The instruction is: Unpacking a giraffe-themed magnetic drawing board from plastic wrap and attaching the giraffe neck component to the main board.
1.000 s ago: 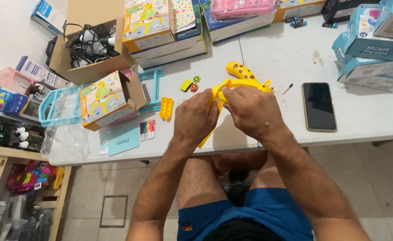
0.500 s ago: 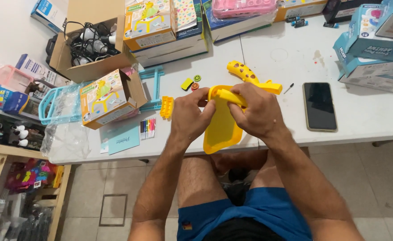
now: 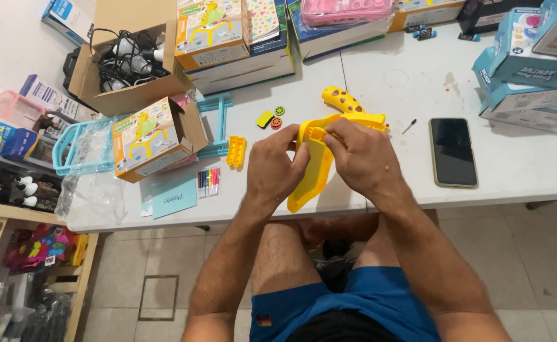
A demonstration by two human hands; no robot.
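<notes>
I see my left hand [image 3: 277, 166] and right hand [image 3: 362, 158] both closed tight on the yellow toy piece [image 3: 313, 174]. It sits between them, over the white table [image 3: 379, 82] edge, near the black phone [image 3: 453, 152].

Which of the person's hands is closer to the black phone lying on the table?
The right hand. It holds the yellow toy piece just left of the phone; the left hand is farther, beyond the toy piece.

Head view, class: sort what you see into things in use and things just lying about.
In use:
left hand
right hand
yellow plastic toy part, held by both

Lying about:
black phone
yellow giraffe-neck piece
marker set
open toy box
yellow block
</notes>
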